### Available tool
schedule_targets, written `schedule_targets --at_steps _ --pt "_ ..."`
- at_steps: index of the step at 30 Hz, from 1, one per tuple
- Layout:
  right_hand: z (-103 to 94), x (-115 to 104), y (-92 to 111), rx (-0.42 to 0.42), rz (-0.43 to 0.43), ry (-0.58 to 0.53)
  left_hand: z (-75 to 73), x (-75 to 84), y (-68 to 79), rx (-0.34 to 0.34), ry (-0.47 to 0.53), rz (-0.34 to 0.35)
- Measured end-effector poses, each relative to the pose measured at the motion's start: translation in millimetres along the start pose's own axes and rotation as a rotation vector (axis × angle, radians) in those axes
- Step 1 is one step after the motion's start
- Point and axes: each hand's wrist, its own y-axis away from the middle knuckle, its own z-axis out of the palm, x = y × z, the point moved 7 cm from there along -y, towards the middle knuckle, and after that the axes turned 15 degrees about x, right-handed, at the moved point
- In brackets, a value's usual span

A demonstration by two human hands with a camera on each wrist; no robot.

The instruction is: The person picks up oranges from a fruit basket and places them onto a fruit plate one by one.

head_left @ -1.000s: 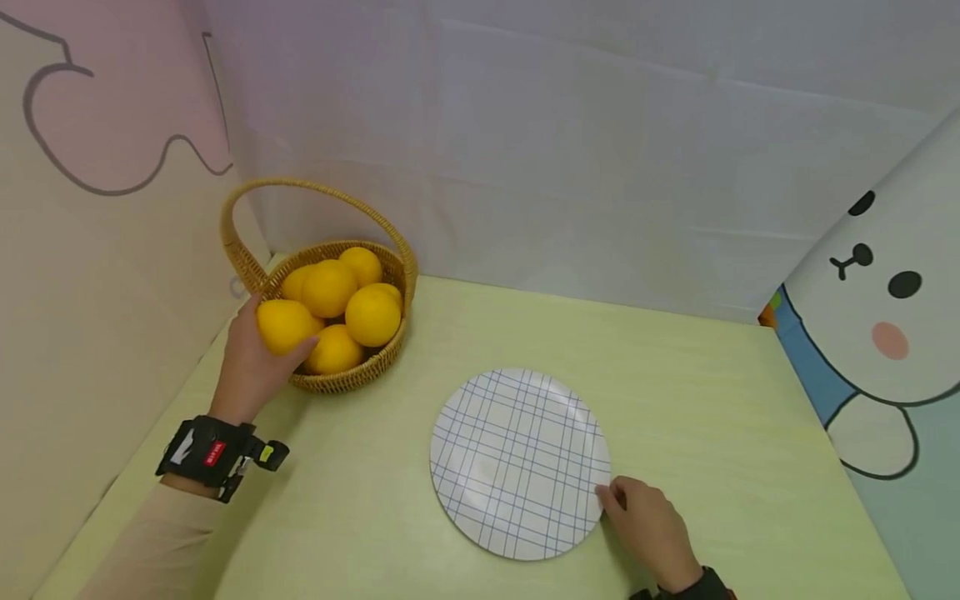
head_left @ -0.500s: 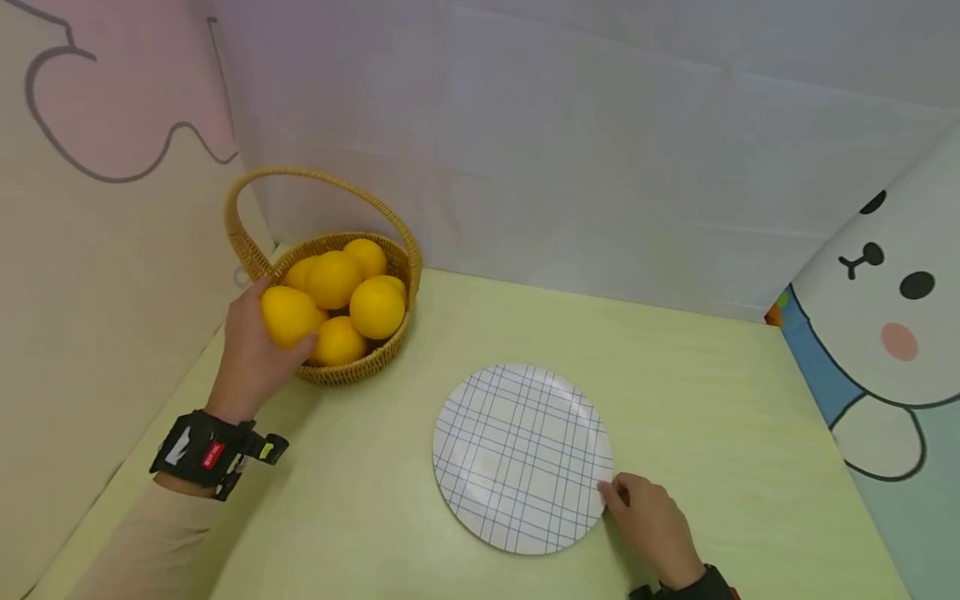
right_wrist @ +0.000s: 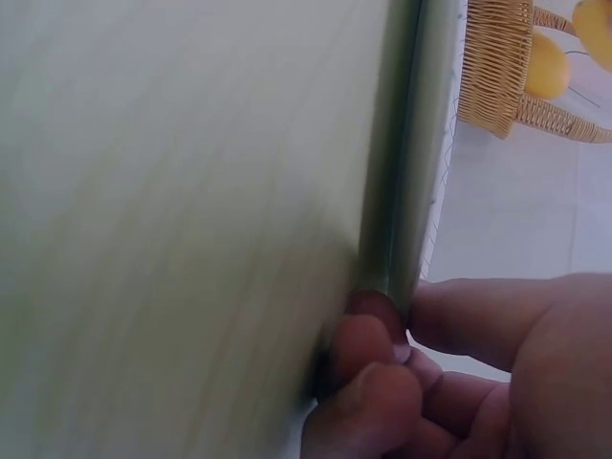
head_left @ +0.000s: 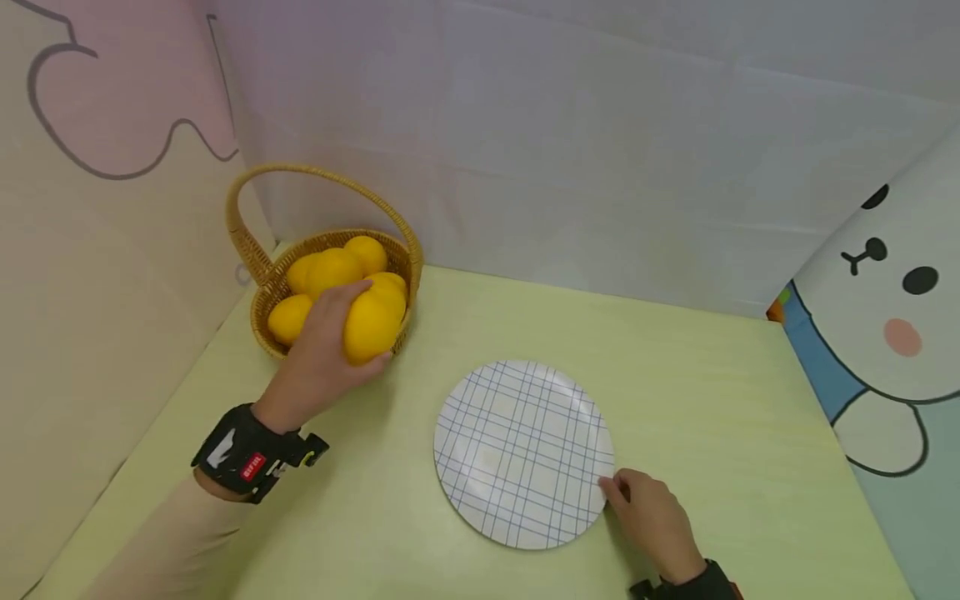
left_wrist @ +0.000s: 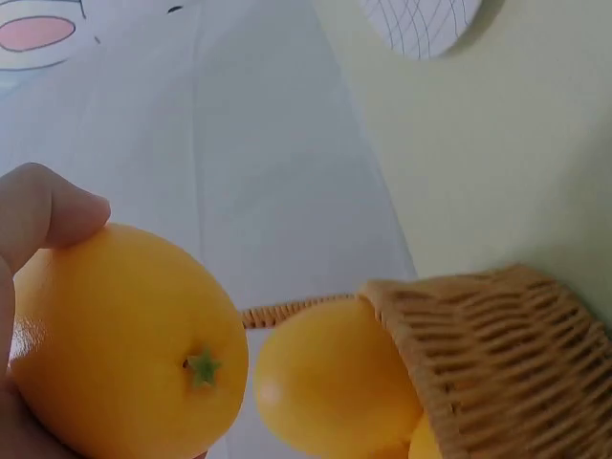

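My left hand (head_left: 318,358) grips an orange (head_left: 369,329) above the front right of the wicker basket (head_left: 258,321). In the left wrist view this orange (left_wrist: 143,344) shows a small green star-shaped stem end, with fingers curled round it. Several more oranges (head_left: 333,271) lie in the basket, some partly hidden by the hand. A round white plate (head_left: 521,450) with a blue grid pattern lies right of the basket. At its right rim, my right hand (head_left: 652,521) pinches the edge, thumb above and fingers below, as the right wrist view shows.
The basket stands in the back left corner of a pale green table (head_left: 697,400), its tall arched handle (head_left: 322,171) rising over the fruit. A white sheet (head_left: 570,150) hangs behind. Printed cartoon panels border the left and right sides.
My left hand has moved right across the basket's front with the orange, away from the left rim. My right hand keeps its pinch on the plate, which stays put.
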Motion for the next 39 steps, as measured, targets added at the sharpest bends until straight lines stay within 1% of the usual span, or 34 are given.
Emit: schedule_targets --at_steps 2,6,12,19,23,26,28,31,35,39 --pt "0.2 0 0 -0.001 0.008 0.001 13.4 11.0 -1.3 -0.037 0.007 0.044" --pt "-0.5 -1 -1 0.002 0.013 -0.003 41.9 27.3 -1.8 -0.126 0.007 0.079" --pt "0.1 -2 0 -0.004 0.011 -0.010 87.9 43.3 0.4 -0.267 -0.027 0.110" --pt "-0.3 -1 0 -0.014 0.013 -0.015 139.7 61.9 3.5 -0.407 -0.025 0.135" --pt "0.2 0 0 -0.016 0.013 -0.020 169.3 72.5 7.0 -0.499 -0.041 0.173" --pt "0.4 1 0 -0.015 0.013 -0.022 191.7 81.3 10.2 -0.564 -0.067 0.224" --pt "0.8 0 -1 -0.015 0.013 -0.023 205.6 87.2 12.4 -0.599 -0.082 0.265" --pt "2.0 0 -2 -0.020 0.015 -0.022 223.9 94.7 14.2 -0.632 -0.112 0.324" --pt "2.7 0 -3 -0.030 0.026 -0.012 244.1 104.4 16.7 -0.668 -0.152 0.381" --pt "3.3 1 -3 -0.043 0.041 0.002 259.3 111.4 21.1 -0.707 -0.189 0.418"
